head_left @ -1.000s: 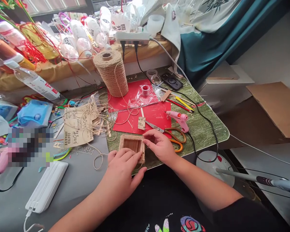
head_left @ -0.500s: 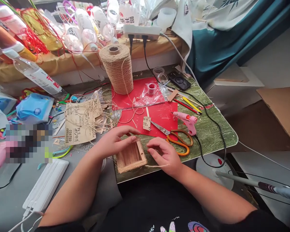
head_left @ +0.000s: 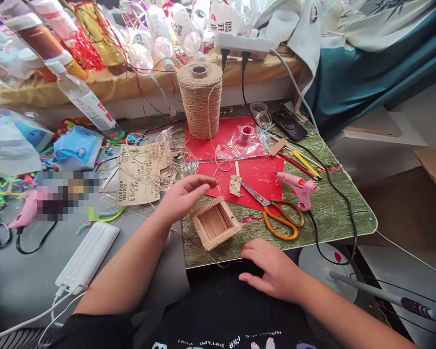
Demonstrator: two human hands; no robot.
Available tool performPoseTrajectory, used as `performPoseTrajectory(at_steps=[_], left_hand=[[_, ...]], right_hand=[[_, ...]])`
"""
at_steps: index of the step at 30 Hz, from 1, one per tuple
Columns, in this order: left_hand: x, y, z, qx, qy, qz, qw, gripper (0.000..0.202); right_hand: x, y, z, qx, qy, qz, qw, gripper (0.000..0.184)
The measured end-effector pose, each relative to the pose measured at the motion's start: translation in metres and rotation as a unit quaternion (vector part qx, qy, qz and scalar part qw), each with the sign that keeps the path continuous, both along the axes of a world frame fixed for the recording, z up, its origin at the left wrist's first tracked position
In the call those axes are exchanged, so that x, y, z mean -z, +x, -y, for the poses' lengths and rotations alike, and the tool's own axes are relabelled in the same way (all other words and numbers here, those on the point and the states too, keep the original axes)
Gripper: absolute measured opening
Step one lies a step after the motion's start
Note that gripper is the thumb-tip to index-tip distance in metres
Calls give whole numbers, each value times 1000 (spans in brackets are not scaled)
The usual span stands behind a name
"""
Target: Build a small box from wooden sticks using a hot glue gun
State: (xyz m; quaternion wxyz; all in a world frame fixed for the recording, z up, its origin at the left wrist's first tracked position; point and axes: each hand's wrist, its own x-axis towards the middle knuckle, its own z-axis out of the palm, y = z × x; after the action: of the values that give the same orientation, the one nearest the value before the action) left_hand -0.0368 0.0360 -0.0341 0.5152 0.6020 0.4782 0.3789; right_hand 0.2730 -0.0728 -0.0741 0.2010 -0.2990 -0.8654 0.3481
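A small square wooden box [head_left: 199, 231], its sides wrapped in jute twine, stands on the green wood-patterned board with its open top facing up. Just behind and left of it is my left hand [head_left: 183, 198], fingers stretched out and holding nothing. My right hand [head_left: 271, 269] hovers at the board's front edge, right of the box, with fingers apart and nothing in them. A loose strand of twine [head_left: 203, 251] runs along the near side of the box. The big cone of jute twine [head_left: 199, 104] stands upright at the back on red sheets.
Right of the box lie orange-handled scissors [head_left: 281, 225] and a pink glue gun [head_left: 298, 188] with its cord. Sandpaper sheets [head_left: 136, 177] lie to the left amid loose twine. A white power strip [head_left: 243, 43] sits on the bottle-filled ledge; a white power bank [head_left: 87, 257] is front left.
My right hand has drawn back toward the front edge, away from the box. My left hand has lifted off the box, which now shows whole. The view has shifted left.
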Motion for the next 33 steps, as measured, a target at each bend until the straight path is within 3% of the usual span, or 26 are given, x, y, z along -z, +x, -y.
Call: performPoseTrajectory(at_steps=[2,4,6,8,12,15,20,22,24,26,29,31,33], left_hand=[[12,-12,-8,-123,54,28,990,29],[22,-22,-14,-217,118,-10,969,29],[26,-28,-17,-264,163,-46,950,28],[21,-30,-16,-290,197,-66,934,31],[-4,-30,11,-239,193,-124,943,31],[-13,-31,58,-189,179,-158,953,26],[-2,-26,149,-172,147,-193,955,28],[5,-15,168,-179,142,-189,955,55],[9,1,173,-182,126,-117,968,99],[12,17,167,-197,102,-40,974,125],[13,34,151,-181,39,-18,983,124],[11,39,143,-214,-10,59,975,123],[5,41,140,-240,-73,176,952,113]], right_hand=[[5,9,9,-44,52,32,997,15],[15,19,17,-53,83,37,994,15],[26,28,21,-19,103,20,994,21],[33,33,22,34,95,-13,995,22],[33,29,26,101,41,-79,991,10],[28,29,38,127,35,-120,984,13],[30,31,60,88,7,-87,992,20],[32,20,64,71,-35,-40,996,23],[33,-1,65,58,-104,14,993,44],[34,-29,67,26,-125,26,991,56],[36,-67,72,-5,-141,26,990,53],[34,-79,75,-7,-153,12,988,34],[29,-76,77,2,-164,-18,986,26]])
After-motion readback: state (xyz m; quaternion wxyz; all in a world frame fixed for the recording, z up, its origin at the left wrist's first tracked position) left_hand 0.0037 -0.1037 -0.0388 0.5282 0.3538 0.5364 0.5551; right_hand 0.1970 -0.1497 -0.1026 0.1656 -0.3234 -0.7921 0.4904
